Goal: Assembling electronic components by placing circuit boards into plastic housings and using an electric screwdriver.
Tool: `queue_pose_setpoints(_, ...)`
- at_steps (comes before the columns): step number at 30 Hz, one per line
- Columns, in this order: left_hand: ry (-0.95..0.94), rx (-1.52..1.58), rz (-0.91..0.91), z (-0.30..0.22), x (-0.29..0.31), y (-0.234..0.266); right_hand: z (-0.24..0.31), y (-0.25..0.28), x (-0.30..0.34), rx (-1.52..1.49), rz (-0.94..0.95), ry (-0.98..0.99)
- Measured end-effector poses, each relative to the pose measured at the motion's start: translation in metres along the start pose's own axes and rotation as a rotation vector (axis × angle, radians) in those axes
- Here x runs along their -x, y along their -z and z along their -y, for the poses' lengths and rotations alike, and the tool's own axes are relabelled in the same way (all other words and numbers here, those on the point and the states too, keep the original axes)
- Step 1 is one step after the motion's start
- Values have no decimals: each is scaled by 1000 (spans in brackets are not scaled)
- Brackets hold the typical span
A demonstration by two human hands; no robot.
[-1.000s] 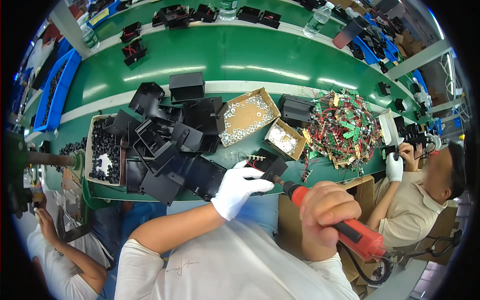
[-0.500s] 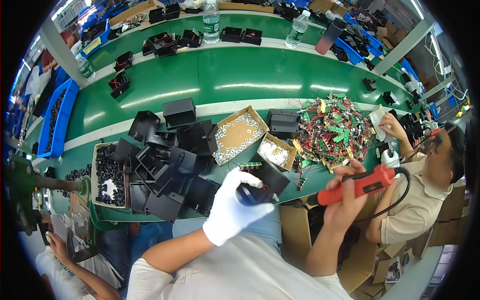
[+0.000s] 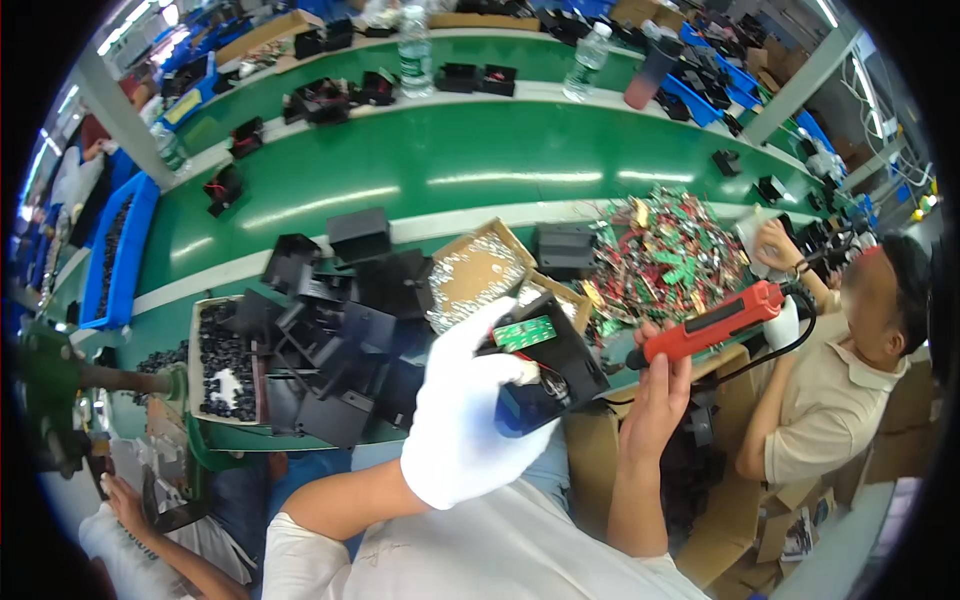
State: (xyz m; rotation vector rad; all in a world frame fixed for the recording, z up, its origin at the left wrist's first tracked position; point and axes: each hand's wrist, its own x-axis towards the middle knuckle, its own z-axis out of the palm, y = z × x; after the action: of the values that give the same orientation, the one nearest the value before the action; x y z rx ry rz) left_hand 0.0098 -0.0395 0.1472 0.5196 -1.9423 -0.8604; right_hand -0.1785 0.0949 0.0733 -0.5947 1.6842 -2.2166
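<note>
My left hand (image 3: 465, 420), in a white glove, grips an open black plastic box (image 3: 578, 365) in front of me. A small green circuit board (image 3: 525, 333) shows at the box's upper left, by my gloved fingers, and thin wires lie inside the box. Bare, my right hand (image 3: 655, 400) is closed around a red electric screwdriver (image 3: 712, 320) with a black cord. The screwdriver's black front end points left toward the box but stays apart from it.
Left of my glove are piled black boxes (image 3: 345, 325) and a tray of small black parts (image 3: 194, 375). A cardboard tray (image 3: 492, 272) holds shiny nut-like rings. Wired circuit boards (image 3: 675, 265) are heaped at right. A co-worker (image 3: 825, 375) sits right; another person's hand (image 3: 122, 500) is at left.
My left hand has raised and tilted the black box, bringing its inside and the circuit board into view. My right hand has shifted slightly left and lower with the screwdriver.
</note>
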Motion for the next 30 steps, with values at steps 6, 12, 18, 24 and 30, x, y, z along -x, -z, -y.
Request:
queue_pose_setpoints(6, -188, -223, 404, 5, -72, 47, -46, 1, 45, 389, -178, 311)
queue_pose_setpoints(12, 84, -895, 522, 124, -213, 32, -102, -26, 59, 369, 230, 331)
queue_pose_setpoints(18, 390, -1063, 594, 278, -224, 37, -118, -32, 60, 360, 154, 254)
queue_pose_setpoints(24, 458, -1008, 813, 256, -226, 107, -109, -38, 53, 531, 189, 443)
queue_pose_setpoints(30, 276, -854, 959, 116, -183, 171, -107, -37, 52, 545, 171, 483)
